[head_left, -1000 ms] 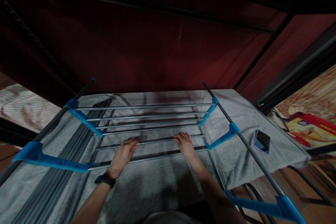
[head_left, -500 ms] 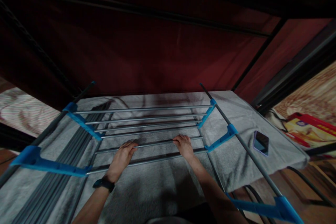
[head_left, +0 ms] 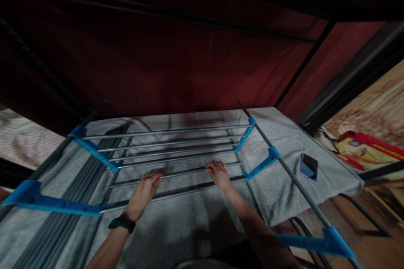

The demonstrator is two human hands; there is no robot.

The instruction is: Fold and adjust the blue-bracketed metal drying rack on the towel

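Note:
A rack frame of grey metal tubes with blue plastic brackets lies across a grey cloth. My left hand (head_left: 145, 188), with a dark watch on its wrist, is closed around the left part of a metal rod (head_left: 184, 172). Further right on the same rod, my right hand (head_left: 217, 172) has its fingers curled over it. Nearer to me runs another metal rod (head_left: 186, 192), passing under both forearms or wrists. The rods join blue brackets at both sides, among them the left bracket (head_left: 59, 204) and the right bracket (head_left: 263, 164).
Several loose grey tubes (head_left: 66, 201) lie on the grey cloth (head_left: 176, 235) at the left. A phone (head_left: 309, 168) rests on the cloth at the right. Beyond it is a red and yellow package (head_left: 366, 151). A dark red panel (head_left: 189, 63) stands behind the rack.
The whole view has shifted slightly, so the rack and phone appear a little further left. Both hands keep their hold on the same rod.

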